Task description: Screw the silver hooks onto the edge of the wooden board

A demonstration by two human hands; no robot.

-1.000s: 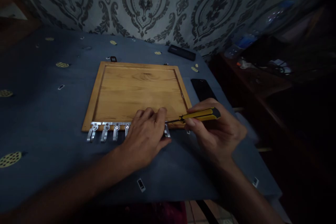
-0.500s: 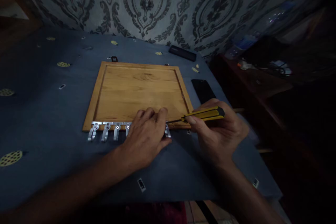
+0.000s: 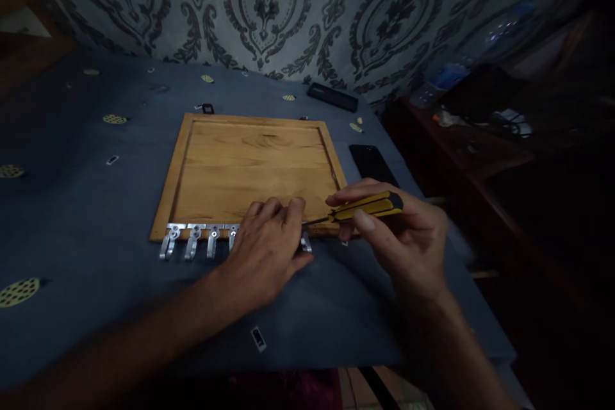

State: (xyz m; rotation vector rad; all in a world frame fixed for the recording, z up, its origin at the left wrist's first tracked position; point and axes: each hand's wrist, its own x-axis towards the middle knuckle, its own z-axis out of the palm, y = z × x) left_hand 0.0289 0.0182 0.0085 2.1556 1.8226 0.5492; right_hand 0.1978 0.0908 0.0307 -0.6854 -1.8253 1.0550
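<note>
Wooden board: framed panel, flat on the blue tablecloth. Metal hook rail: along the board's near edge, hooks overhanging; 4 show left of the left hand, 1 right of it. Left hand: laid over rail and edge; pinching or merely pressing, cannot tell. Right hand: apart from the left, thumb and fingers loosely about the handle of a yellow-and-black screwdriver, shaft slanted low toward the left hand.

Hazards, as judged: tip slipping sideways, given the low slant, and jabbing the left fingers or scoring the wood. Screw head chewed, if the tip seats poorly. Rail shifting out of line, should the left hand ease off. Loose grip letting the handle roll. Phone, near the right hand: liable to a knock from a swinging wrist.

Obscured: screwdriver tip and whatever it meets, at the left hand's edge; rail's middle stretch, under that hand; total hook count, therefore unknown. Phone's near end, behind the right hand. Bottle and clutter at far right: lost in shadow. Small dark loop behind the board: purpose unclear.
</note>
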